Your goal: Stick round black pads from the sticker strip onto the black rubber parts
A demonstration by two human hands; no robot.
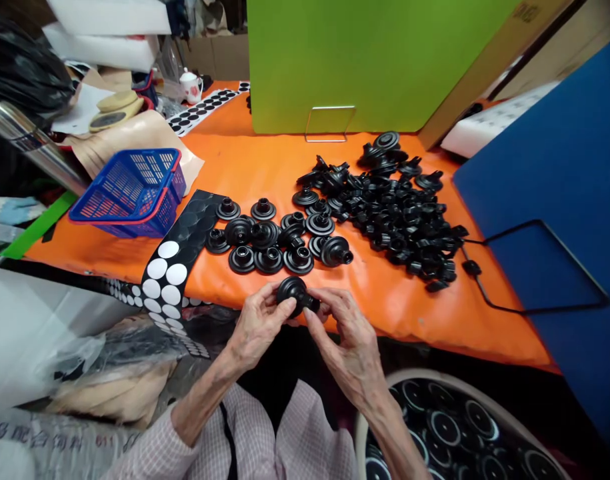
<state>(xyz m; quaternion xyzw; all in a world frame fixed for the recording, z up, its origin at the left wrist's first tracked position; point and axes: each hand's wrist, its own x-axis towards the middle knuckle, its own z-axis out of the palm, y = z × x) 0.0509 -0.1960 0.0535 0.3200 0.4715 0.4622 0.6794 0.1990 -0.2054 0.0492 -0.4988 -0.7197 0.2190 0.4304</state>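
Over the table's front edge, my left hand (263,321) grips the round flange of a black plastic disc with a neck (291,291). My right hand (345,333) pinches the neck end of that same piece between thumb and fingers. Whether a separate small part sits on the neck, I cannot tell. Just beyond my hands lies a group of similar black flanged discs (269,259), many with the neck pointing up. To their right is a large heap of small black plastic parts (399,213), with a few flanged pieces at its far end.
A strip of round adhesive pads (171,293) hangs over the edge of the orange-covered table (225,167). Left stands a blue basket (129,193). Green (375,60) and blue boards (549,187) border the back and right. A tub (361,440) of black discs is below right.
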